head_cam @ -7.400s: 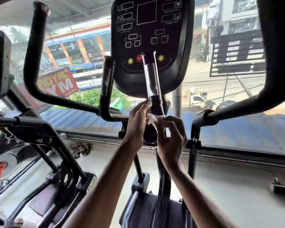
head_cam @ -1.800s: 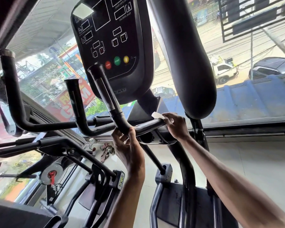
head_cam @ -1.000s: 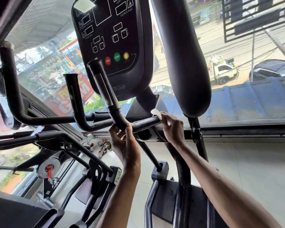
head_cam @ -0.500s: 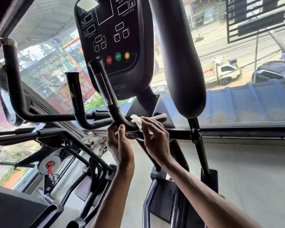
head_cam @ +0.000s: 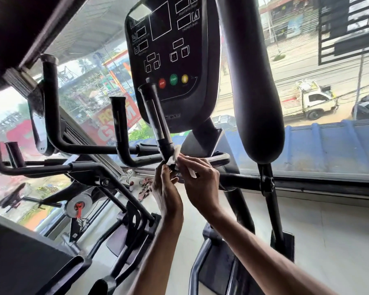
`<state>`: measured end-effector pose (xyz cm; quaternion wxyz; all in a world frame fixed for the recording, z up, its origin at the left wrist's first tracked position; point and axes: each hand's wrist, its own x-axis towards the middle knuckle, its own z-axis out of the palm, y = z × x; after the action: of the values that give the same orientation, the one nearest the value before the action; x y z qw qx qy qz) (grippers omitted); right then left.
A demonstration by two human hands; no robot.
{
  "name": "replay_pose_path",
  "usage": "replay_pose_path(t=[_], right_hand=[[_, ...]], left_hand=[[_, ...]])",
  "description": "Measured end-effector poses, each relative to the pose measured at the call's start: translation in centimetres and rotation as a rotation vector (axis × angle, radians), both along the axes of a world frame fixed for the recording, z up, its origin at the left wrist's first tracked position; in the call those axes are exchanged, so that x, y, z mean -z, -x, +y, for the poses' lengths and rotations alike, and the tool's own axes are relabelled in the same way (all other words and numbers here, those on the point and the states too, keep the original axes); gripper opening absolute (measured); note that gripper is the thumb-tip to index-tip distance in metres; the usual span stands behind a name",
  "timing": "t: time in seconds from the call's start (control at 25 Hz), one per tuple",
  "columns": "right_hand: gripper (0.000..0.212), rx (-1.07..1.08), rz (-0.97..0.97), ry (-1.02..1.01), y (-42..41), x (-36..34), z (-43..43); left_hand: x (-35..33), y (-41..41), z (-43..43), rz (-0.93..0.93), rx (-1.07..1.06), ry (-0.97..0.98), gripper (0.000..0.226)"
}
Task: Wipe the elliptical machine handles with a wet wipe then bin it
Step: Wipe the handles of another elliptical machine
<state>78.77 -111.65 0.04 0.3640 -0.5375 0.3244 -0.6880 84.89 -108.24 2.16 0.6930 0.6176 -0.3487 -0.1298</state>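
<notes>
**Wipe pressed to the bend below the console**

A wide window [head_cam: 328, 145] fills the wall ahead of me, with a sunlit street and a white truck [head_cam: 309, 101] outside, right of the console [head_cam: 168, 50]. The console is dark, with red, green and yellow buttons along its lower edge.

In front of the console's lower left corner stands the inner handle [head_cam: 156, 116], a black upright grip that bends into a crossbar just below the console. The wet wipe [head_cam: 173, 157] sits at that bend, directly under the console's bottom edge. It is a small white crumple lying against the right side of the tube.

My right hand [head_cam: 200, 179] comes up from below the console and pinches the wipe between thumb and fingertips. A strip of the wipe trails back between my fingers. My left hand [head_cam: 166, 188] is just left of it, under the same bend. Its fingertips reach up to the wipe's lower edge and the tube. I cannot tell whether this hand clasps the tube, holds the wipe or only touches them.

Right of the console hangs the thick padded swing handle [head_cam: 254, 92], well apart from both hands. Below the console lies a pale tiled floor [head_cam: 328, 231].
</notes>
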Motion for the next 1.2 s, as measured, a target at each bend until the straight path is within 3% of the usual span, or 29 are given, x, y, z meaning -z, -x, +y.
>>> replay_pose_path(t=[0.08, 0.2, 0.36, 0.48, 0.72, 0.84, 0.96, 1.04, 1.2], right_hand=[[0.009, 0.005, 0.037, -0.023, -0.1, -0.3, -0.9], [0.01, -0.076, -0.078, -0.19, -0.9, -1.7, -1.2], [0.014, 0.071, 0.026, -0.034, -0.5, -0.4, 0.3], [0.015, 0.041, -0.014, -0.138, -1.3, -2.0, -0.3], [0.015, 0.204, 0.115, 0.049, 0.7, 1.7, 1.9], [0.018, 0.058, 0.041, -0.122, 1.3, 3.2, 3.0], [0.011, -0.166, -0.192, -0.358, 1.2, 4.1, 3.9], [0.014, -0.235, -0.25, -0.448, 1.2, 4.5, 3.9], [0.013, -0.154, -0.183, -0.499, 1.1, 4.6, 3.6]], left_hand=[[0.0, 0.0, -0.1, 0.008, -0.002, -0.01, 0.03], [0.1, 0.0, 0.2, 0.01, 0.033, 0.007, 0.031], [0.2, -0.6, 0.0, 0.035, 0.065, 0.007, 0.042], [0.0, -0.8, 0.2, 0.052, 0.106, 0.023, 0.035], [1.7, -3.0, 0.1, 0.026, 0.204, 0.034, 0.033], [2.7, -2.9, 1.3, 0.14, 0.301, -0.022, 0.029], [4.1, -3.3, 2.8, 0.185, 0.591, -0.126, 0.023], [4.6, -3.6, 3.4, 0.279, 0.736, -0.123, 0.021], [5.3, -3.7, 2.8, 0.424, 0.622, -0.069, 0.017]])
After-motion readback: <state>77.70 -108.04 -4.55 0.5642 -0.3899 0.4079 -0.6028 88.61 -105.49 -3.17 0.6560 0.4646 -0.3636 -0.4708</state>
